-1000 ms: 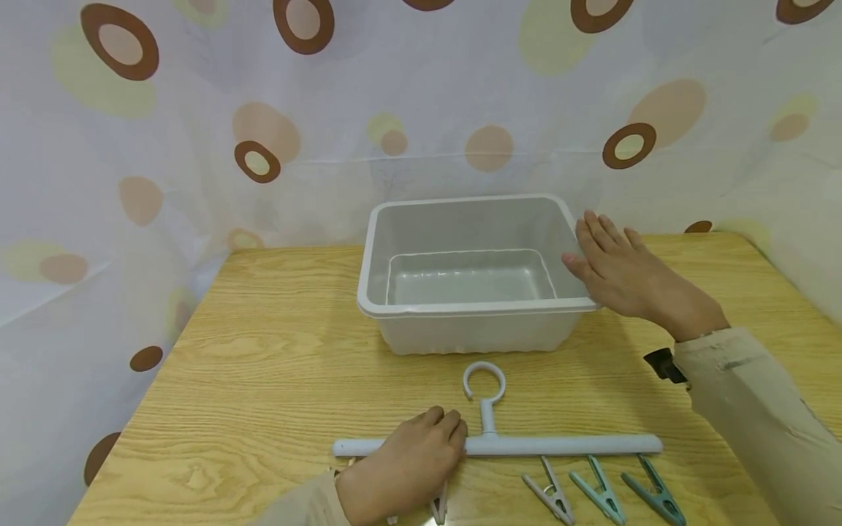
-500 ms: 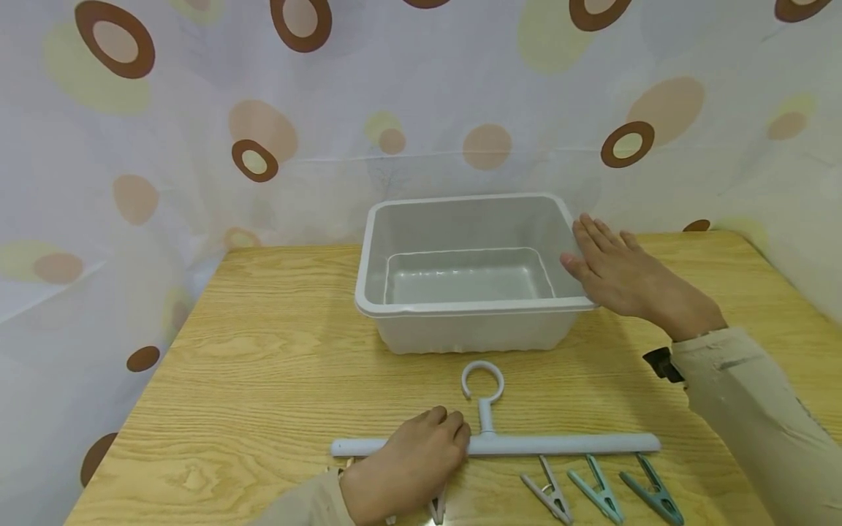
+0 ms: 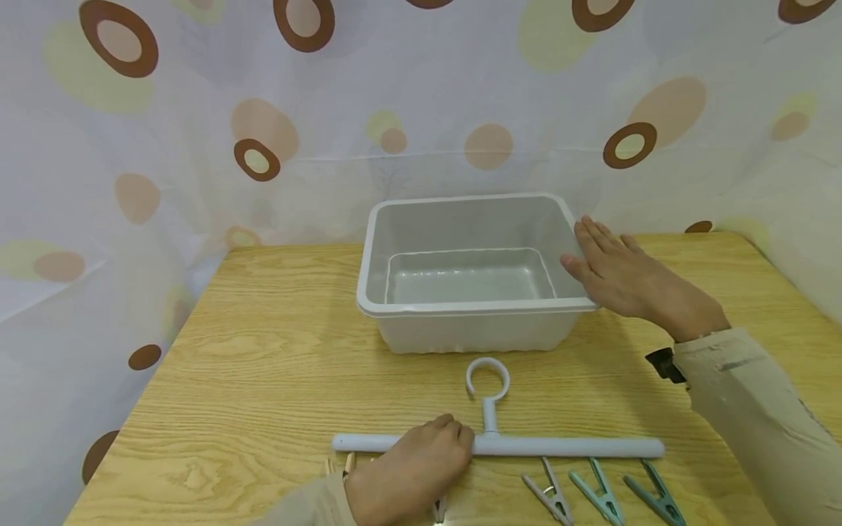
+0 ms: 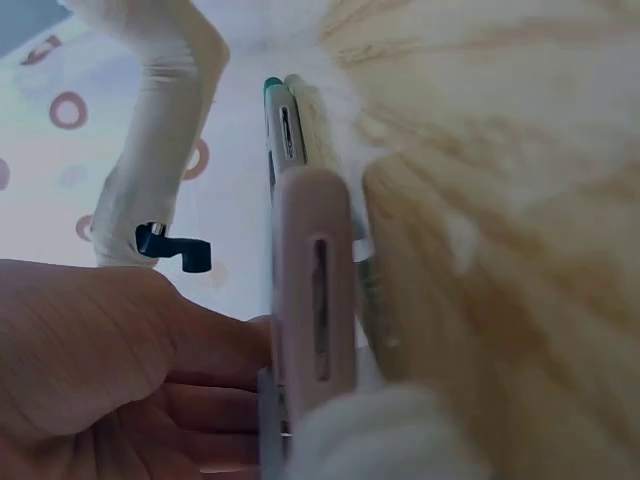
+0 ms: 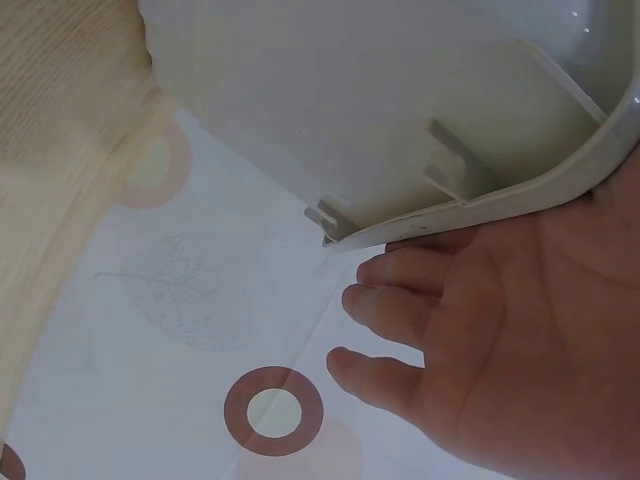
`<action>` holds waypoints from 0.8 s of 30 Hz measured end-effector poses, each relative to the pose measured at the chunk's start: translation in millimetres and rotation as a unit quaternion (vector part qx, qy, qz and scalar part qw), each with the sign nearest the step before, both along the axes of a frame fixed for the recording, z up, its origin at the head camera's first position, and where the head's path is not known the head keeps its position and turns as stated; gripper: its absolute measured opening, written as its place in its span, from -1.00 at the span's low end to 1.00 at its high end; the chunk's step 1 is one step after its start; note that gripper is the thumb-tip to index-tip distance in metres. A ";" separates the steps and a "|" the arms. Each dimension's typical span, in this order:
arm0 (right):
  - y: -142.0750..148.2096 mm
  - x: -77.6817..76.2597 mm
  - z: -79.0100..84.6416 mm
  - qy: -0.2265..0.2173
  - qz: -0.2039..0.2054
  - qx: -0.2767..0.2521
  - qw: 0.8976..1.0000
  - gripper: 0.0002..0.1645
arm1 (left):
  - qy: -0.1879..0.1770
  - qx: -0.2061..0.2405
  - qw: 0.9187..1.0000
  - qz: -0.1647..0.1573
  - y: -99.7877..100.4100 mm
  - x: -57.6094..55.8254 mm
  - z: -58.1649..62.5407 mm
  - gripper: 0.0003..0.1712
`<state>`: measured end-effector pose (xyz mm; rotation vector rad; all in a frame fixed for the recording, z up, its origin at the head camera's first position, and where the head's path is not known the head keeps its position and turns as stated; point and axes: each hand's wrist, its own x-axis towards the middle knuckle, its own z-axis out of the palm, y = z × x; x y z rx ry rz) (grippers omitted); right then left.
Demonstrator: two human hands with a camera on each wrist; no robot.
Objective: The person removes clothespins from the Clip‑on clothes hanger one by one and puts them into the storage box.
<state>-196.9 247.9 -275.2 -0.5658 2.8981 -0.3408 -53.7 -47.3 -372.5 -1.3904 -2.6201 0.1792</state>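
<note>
A pale grey-blue clip hanger (image 3: 566, 446) with a round hook lies across the near part of the table. My left hand (image 3: 421, 464) grips its bar just left of the hook, fingers curled over it. Clothespins hang from the bar: grey (image 3: 551, 493), mint (image 3: 600, 495) and dark green (image 3: 658, 495) ones on the right. Close to the left wrist view is a pinkish clothespin (image 4: 318, 280). A light grey plastic tub (image 3: 473, 332) stands upright behind the hanger. My right hand (image 3: 625, 281) rests with straight fingers on its right rim (image 5: 540, 192).
The wooden table (image 3: 263, 351) reaches back to a patterned curtain (image 3: 421, 88) with brown and yellow circles. Beige clothespins (image 3: 349, 462) show beside the left sleeve, partly hidden. A black strap piece (image 3: 666, 365) sits at the right wrist.
My left hand and the hanger have shifted slightly to the right, and the bar has turned a little, its right end nearer to me. My right hand and the tub stay practically where they were.
</note>
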 end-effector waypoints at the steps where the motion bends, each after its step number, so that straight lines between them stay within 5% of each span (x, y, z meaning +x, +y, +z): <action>1: -0.1 0.4 0.2 -0.003 -0.001 -0.002 1.000 -0.09 | 0.000 0.005 1.000 -0.001 0.0 -0.1 -0.1 -0.82; 12: 3.1 -3.6 -1.2 0.002 0.004 -0.012 1.000 -0.09 | -0.084 0.041 0.994 0.050 0.9 0.1 3.6 -0.40; 17: 2.1 -2.5 -0.2 -0.006 0.000 -0.017 1.000 -0.07 | -0.014 0.065 0.997 0.043 0.9 -0.6 1.2 -0.74; 24: 1.8 -2.0 0.3 -0.018 -0.005 -0.036 0.999 -0.05 | 0.077 0.082 0.993 0.034 -2.3 0.0 6.2 -0.71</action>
